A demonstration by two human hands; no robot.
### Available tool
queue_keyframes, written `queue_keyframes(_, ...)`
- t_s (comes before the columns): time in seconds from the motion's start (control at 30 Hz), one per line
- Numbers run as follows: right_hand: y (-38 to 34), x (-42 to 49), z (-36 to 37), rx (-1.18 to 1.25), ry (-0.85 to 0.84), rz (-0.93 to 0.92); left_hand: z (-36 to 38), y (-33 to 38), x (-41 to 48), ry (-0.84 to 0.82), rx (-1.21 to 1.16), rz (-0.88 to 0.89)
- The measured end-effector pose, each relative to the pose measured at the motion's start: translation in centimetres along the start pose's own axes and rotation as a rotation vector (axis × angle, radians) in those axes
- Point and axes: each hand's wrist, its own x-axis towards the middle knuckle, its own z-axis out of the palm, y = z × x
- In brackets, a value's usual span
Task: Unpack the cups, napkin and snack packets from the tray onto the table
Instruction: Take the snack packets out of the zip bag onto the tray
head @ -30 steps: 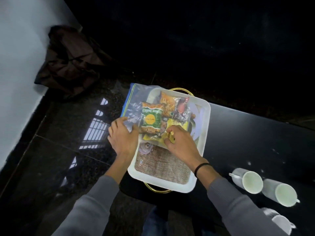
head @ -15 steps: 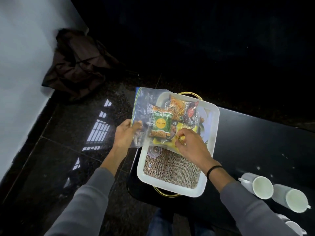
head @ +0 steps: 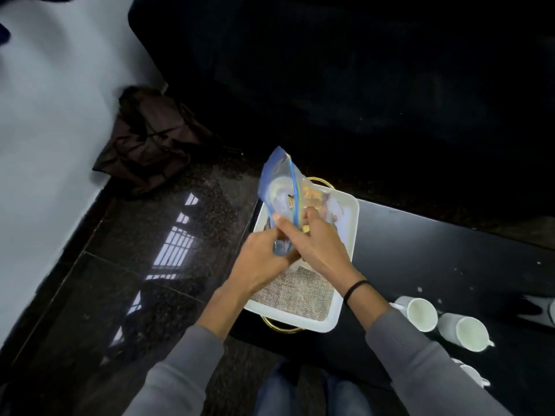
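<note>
Care with clear blue-edged zip bag, gripped by left hand and right hand over white plastic tray: lift level, set on black counter.

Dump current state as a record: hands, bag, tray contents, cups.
left hand: grips lower end of zip bag
right hand: pinches zip bag higher up
zip bag: clear, blue strip, held above tray
tray: white, on black table
napkin: in tray, near end
snack packets: in tray, far end, partly hidden by bag
cups: three on table, right of tray; third partly visible
</note>
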Motion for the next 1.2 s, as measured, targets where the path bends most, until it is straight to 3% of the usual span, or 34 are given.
queue_keyframes(0.13, 0.5, -1.2, -2.7, -0.090, 0.064, -0.001, 0.4, 2.6, -1.6, -0.130, -0.002, 0.079)
queue_keyframes(0.2, 1.0, -2.0, -4.1, -0.194, 0.058, -0.083, 0.4, 3.0, -1.9, -0.088, 0.063, 0.032)
queue_keyframes(0.3, 1.6, -3.2, -6.0, -0.329, 0.052, -0.201, 0.1, 4.0, -2.5, 0.213, 0.329, 0.008)
queue_keyframes(0.37, 1.9, -3.8, -7.1, -0.385, 0.047, -0.257, -0.5, 4.7, -2.6, 0.429, 0.599, 0.106)
queue_keyframes(0.43, 1.9, -4.3, -8.2, -0.412, 0.019, -0.307, -1.2, 5.3, -2.2, 0.515, 0.809, 0.239)
queue_keyframes(0.53, 1.5, -5.1, -9.0, -0.445, 0.004, -0.357, -2.0, 6.7, -1.6, 0.344, 0.943, 0.374)
queue_keyframes(0.6, 1.6, -5.7, -9.0, -0.412, 0.077, -0.383, -1.7, 7.9, -1.6, 0.238, 0.982, 0.353)
queue_keyframes(0.73, 1.1, -7.7, -9.4, -0.120, 0.329, -0.488, -0.5, 10.2, -2.6, 0.199, 0.912, 0.130)
queue_keyframes(0.8, 0.6, -8.9, -9.7, 0.017, 0.227, -0.407, 0.2, 11.1, -3.3, 0.225, 0.832, 0.053)
queue_keyframes(0.93, -0.1, -10.6, -9.2, 0.211, -0.112, -0.057, 1.1, 12.4, -4.6, 0.275, 0.703, 0.013)
queue_keyframes(1.07, -1.1, -10.9, -9.1, 0.564, -0.094, 0.119, 0.7, 13.3, -6.4, 0.184, 0.537, 0.158)
queue_keyframes(1.13, -1.2, -11.0, -9.5, 0.646, -0.055, 0.143, 0.1, 13.0, -7.0, 0.039, 0.528, 0.206)
queue_keyframes(1.2, -1.0, -11.4, -10.2, 0.633, -0.039, 0.125, -0.5, 12.6, -7.5, -0.113, 0.363, 0.126)
